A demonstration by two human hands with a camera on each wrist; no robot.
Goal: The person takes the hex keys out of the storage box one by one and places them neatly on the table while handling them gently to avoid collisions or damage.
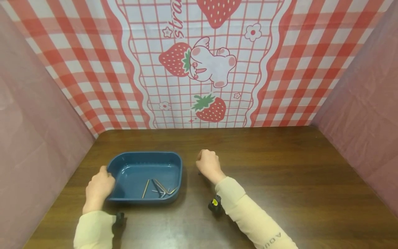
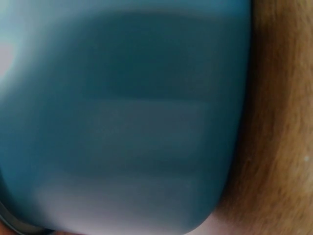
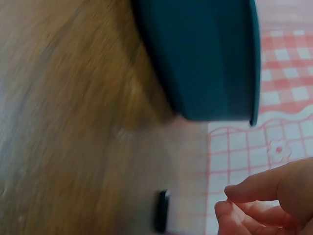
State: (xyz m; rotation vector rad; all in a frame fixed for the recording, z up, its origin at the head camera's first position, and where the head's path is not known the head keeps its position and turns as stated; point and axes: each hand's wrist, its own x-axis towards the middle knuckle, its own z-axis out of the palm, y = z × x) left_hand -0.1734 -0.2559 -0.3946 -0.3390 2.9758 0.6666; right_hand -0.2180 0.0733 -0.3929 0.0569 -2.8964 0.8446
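Note:
My left hand (image 1: 99, 186) grips the left side of a blue plastic basin (image 1: 146, 200) with rounded corners. Several metal hex keys (image 1: 160, 186) lie in the basin's near right part, some L-shaped, with a straight thin brassy one among them. To the right of the basin, my right hand (image 1: 209, 165) hovers over the table with bent fingers. Its thumb and fingertips (image 3: 232, 193) come close together in the right wrist view, and nothing shows between them. Near that hand a small black bar-shaped piece (image 3: 162, 211) lies on the table. The basin's wall (image 2: 146, 132) fills most of the left wrist view.
Everything stands on a brown wooden table (image 1: 295, 180). A red-and-white checked cloth (image 1: 286, 86) with strawberries hangs behind its far edge. Pink cloths (image 1: 363, 93) hang at both sides. Dark wrist-worn devices (image 1: 215, 204) show beside both sleeves.

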